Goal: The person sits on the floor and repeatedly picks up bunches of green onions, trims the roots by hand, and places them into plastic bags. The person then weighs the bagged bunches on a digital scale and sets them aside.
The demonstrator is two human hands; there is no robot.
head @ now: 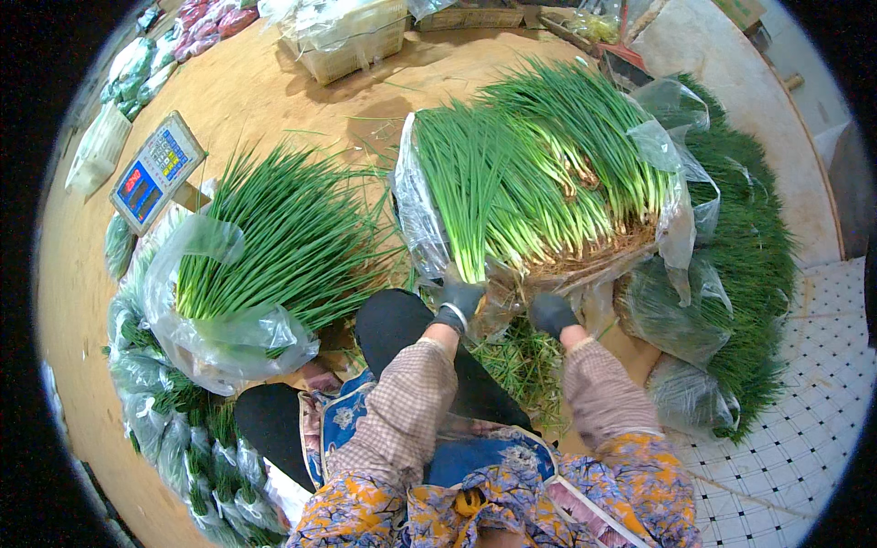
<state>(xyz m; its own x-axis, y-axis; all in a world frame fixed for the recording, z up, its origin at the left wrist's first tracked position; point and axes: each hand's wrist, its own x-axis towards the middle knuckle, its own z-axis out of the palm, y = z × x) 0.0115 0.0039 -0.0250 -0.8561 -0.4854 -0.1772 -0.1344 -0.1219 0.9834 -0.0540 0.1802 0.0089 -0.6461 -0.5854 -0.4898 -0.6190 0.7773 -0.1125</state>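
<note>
My left hand (460, 301), in a dark grey glove, grips the white root ends of a bunch of green onions (471, 226). The leaves of this bunch point away from me over a large pile of green onions (548, 226) in an opened clear plastic bag (419, 205). My right hand (553, 314), also gloved, is at the near edge of the pile, just below the brown roots (596, 257). Its fingers are turned away, so whether they hold anything is hidden. Between and below my hands lie loose trimmed leaves (517, 363).
To the left, another clear bag (226, 342) holds upright green onions (274, 240). A digital scale (157, 171) stands behind it, with several bagged bundles (164, 411) nearby. More bagged greens (733, 274) are stacked at right. A plastic crate (349, 41) sits at the back.
</note>
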